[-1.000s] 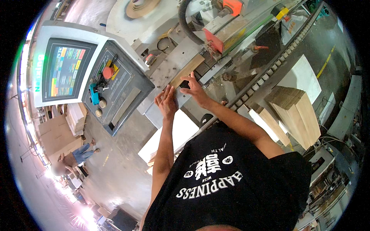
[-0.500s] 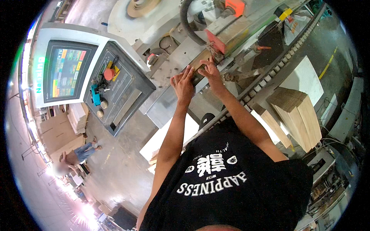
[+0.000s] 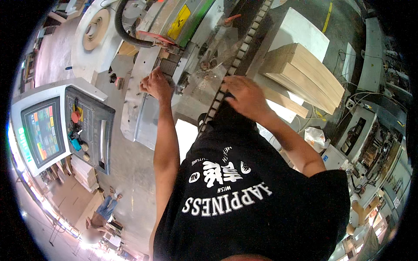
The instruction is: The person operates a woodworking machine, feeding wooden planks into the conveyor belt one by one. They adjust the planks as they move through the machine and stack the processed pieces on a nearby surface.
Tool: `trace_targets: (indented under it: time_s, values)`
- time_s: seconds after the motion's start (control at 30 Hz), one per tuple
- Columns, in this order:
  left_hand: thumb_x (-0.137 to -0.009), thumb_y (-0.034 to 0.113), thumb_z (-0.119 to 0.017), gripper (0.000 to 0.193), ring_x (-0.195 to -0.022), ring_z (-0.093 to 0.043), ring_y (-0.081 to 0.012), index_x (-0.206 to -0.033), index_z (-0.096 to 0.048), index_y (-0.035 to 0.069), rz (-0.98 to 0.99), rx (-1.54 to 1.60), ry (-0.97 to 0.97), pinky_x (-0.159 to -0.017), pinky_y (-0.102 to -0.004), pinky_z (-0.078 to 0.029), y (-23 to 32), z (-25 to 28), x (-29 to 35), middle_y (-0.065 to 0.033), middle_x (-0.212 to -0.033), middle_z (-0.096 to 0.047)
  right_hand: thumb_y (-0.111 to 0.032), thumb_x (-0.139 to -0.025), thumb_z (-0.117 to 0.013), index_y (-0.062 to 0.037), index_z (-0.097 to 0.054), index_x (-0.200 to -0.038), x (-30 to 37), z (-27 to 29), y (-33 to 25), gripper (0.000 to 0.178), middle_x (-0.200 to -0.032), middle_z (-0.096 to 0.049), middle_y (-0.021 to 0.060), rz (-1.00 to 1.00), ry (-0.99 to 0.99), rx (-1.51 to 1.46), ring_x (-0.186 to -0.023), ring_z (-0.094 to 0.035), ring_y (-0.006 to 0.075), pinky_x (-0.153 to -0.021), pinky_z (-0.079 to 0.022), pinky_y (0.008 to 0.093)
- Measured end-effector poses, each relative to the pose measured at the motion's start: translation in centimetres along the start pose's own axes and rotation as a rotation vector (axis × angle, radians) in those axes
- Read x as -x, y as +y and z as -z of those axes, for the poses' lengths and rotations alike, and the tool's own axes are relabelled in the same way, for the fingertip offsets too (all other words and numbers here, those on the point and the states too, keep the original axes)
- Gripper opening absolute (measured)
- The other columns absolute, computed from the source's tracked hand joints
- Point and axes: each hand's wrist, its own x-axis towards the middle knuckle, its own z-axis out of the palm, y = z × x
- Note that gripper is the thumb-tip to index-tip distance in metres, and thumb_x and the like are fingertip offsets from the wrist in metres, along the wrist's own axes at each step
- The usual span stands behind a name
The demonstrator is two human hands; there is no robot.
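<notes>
My left hand (image 3: 157, 85) is over the metal feed bed (image 3: 140, 71) of a machine, beside its dark feed track (image 3: 169, 65). Its fingers are loosely bent and spread, with nothing visible in them. My right hand (image 3: 247, 98) is by the roller rail (image 3: 233, 65) in front of my body, blurred by motion. Fingers and thumb look apart, and I see nothing held. Close to the right hand is a pale wooden board (image 3: 285, 101), and beyond it a thick stack of boards (image 3: 305, 76).
A control panel with a lit screen (image 3: 42, 130) stands at the left. A black hose (image 3: 119, 26) bends over the machine near its red guard (image 3: 152, 37). A white sheet (image 3: 300, 32) lies behind the boards. Another person (image 3: 102, 213) is far off at lower left.
The view has swung to the right. My hands have parted: the right has left the feed track for the rail near the boards, while the left stays over the feed bed.
</notes>
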Motion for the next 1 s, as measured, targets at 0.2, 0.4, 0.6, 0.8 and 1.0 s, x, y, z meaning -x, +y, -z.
trace_targets:
  time_s: [0.2, 0.4, 0.6, 0.8, 1.0]
  values:
    - [-0.090, 0.021, -0.084, 0.015, -0.106, -0.061, -0.0202, -0.106, -0.083, 0.022, -0.034, 0.206, 0.067, -0.106, -0.0488, -0.035, 4.6, 2.9, 4.9, 0.0036, -0.099, -0.075, -0.027, -0.085, -0.084, -0.0062, -0.057, -0.148, 11.7, 1.3, 7.6, 0.071, -0.148, -0.061, 0.0177, -0.459, -0.097, 0.321, -0.138, -0.056, 0.0367, -0.120, -0.044, 0.0474]
    - [-0.091, 0.016, -0.083, 0.018, -0.103, -0.064, -0.0261, -0.108, -0.081, 0.015, -0.003, 0.410, 0.030, -0.102, -0.0458, -0.042, 7.8, 6.2, 6.4, -0.0031, -0.102, -0.076, -0.031, -0.086, -0.085, -0.0065, -0.061, -0.144, 15.6, -0.2, 13.5, 0.068, -0.141, -0.067, 0.0142, -0.611, -0.283, 0.489, -0.131, -0.064, 0.0303, -0.118, -0.047, 0.0454]
    - [-0.088, 0.012, -0.081, 0.030, -0.113, -0.066, -0.0331, -0.117, -0.077, 0.010, -0.227, 0.621, -0.061, -0.102, -0.0482, -0.045, 10.8, 9.6, 7.2, -0.0081, -0.112, -0.077, -0.022, -0.087, -0.083, -0.0049, -0.061, -0.138, 14.9, 0.3, 11.4, 0.058, -0.130, -0.069, 0.0161, -0.544, -0.169, 0.525, -0.125, -0.065, 0.0339, -0.113, -0.049, 0.0471]
    - [-0.086, 0.042, -0.081, 0.071, -0.145, -0.052, -0.0289, -0.149, -0.062, 0.015, -0.750, 0.555, -0.325, -0.123, -0.0491, -0.039, 16.8, 16.4, 7.5, -0.0061, -0.152, -0.061, -0.019, -0.089, -0.079, -0.0026, -0.060, -0.142, 7.1, 2.6, 1.6, 0.059, -0.136, -0.067, 0.0165, -0.336, -0.062, 0.364, -0.130, -0.060, 0.0370, -0.114, -0.046, 0.0491]
    - [-0.083, 0.039, -0.086, 0.065, -0.126, -0.063, -0.0322, -0.139, -0.067, 0.012, -0.330, 0.453, -0.333, -0.114, -0.0501, -0.042, 6.3, 11.8, 8.9, -0.0081, -0.134, -0.070, -0.022, -0.091, -0.079, -0.0083, -0.058, -0.147, -2.2, -2.5, -2.4, 0.062, -0.147, -0.060, 0.0171, 0.040, 0.131, 0.253, -0.141, -0.052, 0.0382, -0.123, -0.037, 0.0524]
